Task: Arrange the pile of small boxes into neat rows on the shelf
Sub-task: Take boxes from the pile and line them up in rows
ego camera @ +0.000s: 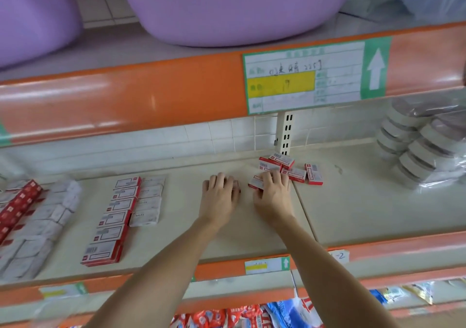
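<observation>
both hands down on mid-shelf, small red-and-white boxes under the fingers

the left hand (220, 192) lies palm down on the shelf (353, 206), fingers curled over a small box (236, 186) of which only the right edge shows past the fingertips; the grip reads as closed on that box, though most of it is hidden. the right hand (273, 193) sits just beside it, fingers bent over a second box (255, 182) whose left end shows clear of the knuckles; grip closed on it.

immediately behind and right of the right hand sits the loose pile of boxes (290, 168): several red-and-white cartons lying at mixed angles, some stacked on one another, one standing on its edge at the right end (314, 173). the pile lies near the back of the shelf, in front of the slotted upright (286, 133) and the white tiled wall (227, 133).

well to the left, a row of red-edged boxes (113, 216) runs front to back, label faces up, with a shorter row of white boxes (148, 201) touching its right side. further left lie wrapped white packs (45, 224) and a red strip of packs (17, 206).

at far right, stacked round items in clear wrap (418, 146); exact product cannot be told.

above, an orange shelf rail (126, 95) carries a green-bordered price label (315, 78) with a white arrow; purple basins (227, 7) stand on the upper shelf. below the front edge, coloured packets (239, 315) are partly visible.
</observation>
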### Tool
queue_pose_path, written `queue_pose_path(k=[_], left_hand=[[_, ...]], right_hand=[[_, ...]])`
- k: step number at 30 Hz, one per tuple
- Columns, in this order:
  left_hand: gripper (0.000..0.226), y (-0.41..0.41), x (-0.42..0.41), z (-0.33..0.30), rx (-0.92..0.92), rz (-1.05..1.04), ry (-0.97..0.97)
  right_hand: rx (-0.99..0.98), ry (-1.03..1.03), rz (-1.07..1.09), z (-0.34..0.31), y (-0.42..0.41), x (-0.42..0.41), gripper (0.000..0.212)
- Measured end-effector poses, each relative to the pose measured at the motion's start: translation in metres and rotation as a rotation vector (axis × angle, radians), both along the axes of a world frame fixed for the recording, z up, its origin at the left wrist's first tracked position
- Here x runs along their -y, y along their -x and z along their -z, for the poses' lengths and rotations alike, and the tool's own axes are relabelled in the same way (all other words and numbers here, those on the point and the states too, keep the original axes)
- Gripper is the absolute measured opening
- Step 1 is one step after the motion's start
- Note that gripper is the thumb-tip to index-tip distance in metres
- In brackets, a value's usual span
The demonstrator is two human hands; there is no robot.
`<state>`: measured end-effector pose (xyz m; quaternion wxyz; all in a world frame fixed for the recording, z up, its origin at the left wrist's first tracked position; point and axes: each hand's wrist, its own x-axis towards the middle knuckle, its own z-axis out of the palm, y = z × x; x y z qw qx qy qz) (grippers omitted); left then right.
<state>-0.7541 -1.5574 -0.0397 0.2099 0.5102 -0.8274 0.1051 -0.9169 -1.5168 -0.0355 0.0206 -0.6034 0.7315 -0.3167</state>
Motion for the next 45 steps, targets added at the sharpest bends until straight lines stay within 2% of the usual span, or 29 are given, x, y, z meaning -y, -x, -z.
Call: queue_pose_path(k=[3,10,18,20,24,28,32,35,45], left_hand=[[0.026,-0.001,0.002,0.002,-0.035,0.001,-0.063],[0.046,-0.004,0.001,0.000,-0.097,0.084,-0.247],[0.055,-0.004,-0.005,-0.006,-0.310,0.105,-0.251],[0.059,-0.004,-0.007,-0.010,-0.312,0.107,-0.305],[0.073,-0.007,-0.006,-0.010,-0.199,0.151,-0.347],[0.071,-0.006,-0.004,-0.007,-0.216,0.164,-0.359],[0.064,-0.007,-0.003,-0.002,-0.322,0.145,-0.376],[0.061,-0.006,-0.003,-0.002,-0.412,0.114,-0.368],[0.081,-0.005,0.000,-0.001,-0.408,0.092,-0.386]], right_hand=[[0.035,0.006,-0.005,0.000,0.001,-0.001,0.034],[-0.004,-0.084,0.024,0.003,0.002,0.003,0.035],[0.026,-0.023,-0.031,0.008,0.006,0.004,0.033],[0.025,-0.022,-0.038,0.007,0.006,0.003,0.033],[0.013,-0.032,-0.053,0.007,0.007,0.002,0.035],[0.014,-0.026,-0.070,0.009,0.007,0.004,0.034],[0.172,0.016,-0.146,0.004,0.007,0.002,0.019],[0.348,0.030,-0.162,0.000,0.008,-0.001,0.018],[0.406,0.041,-0.130,0.003,0.010,0.004,0.014]])
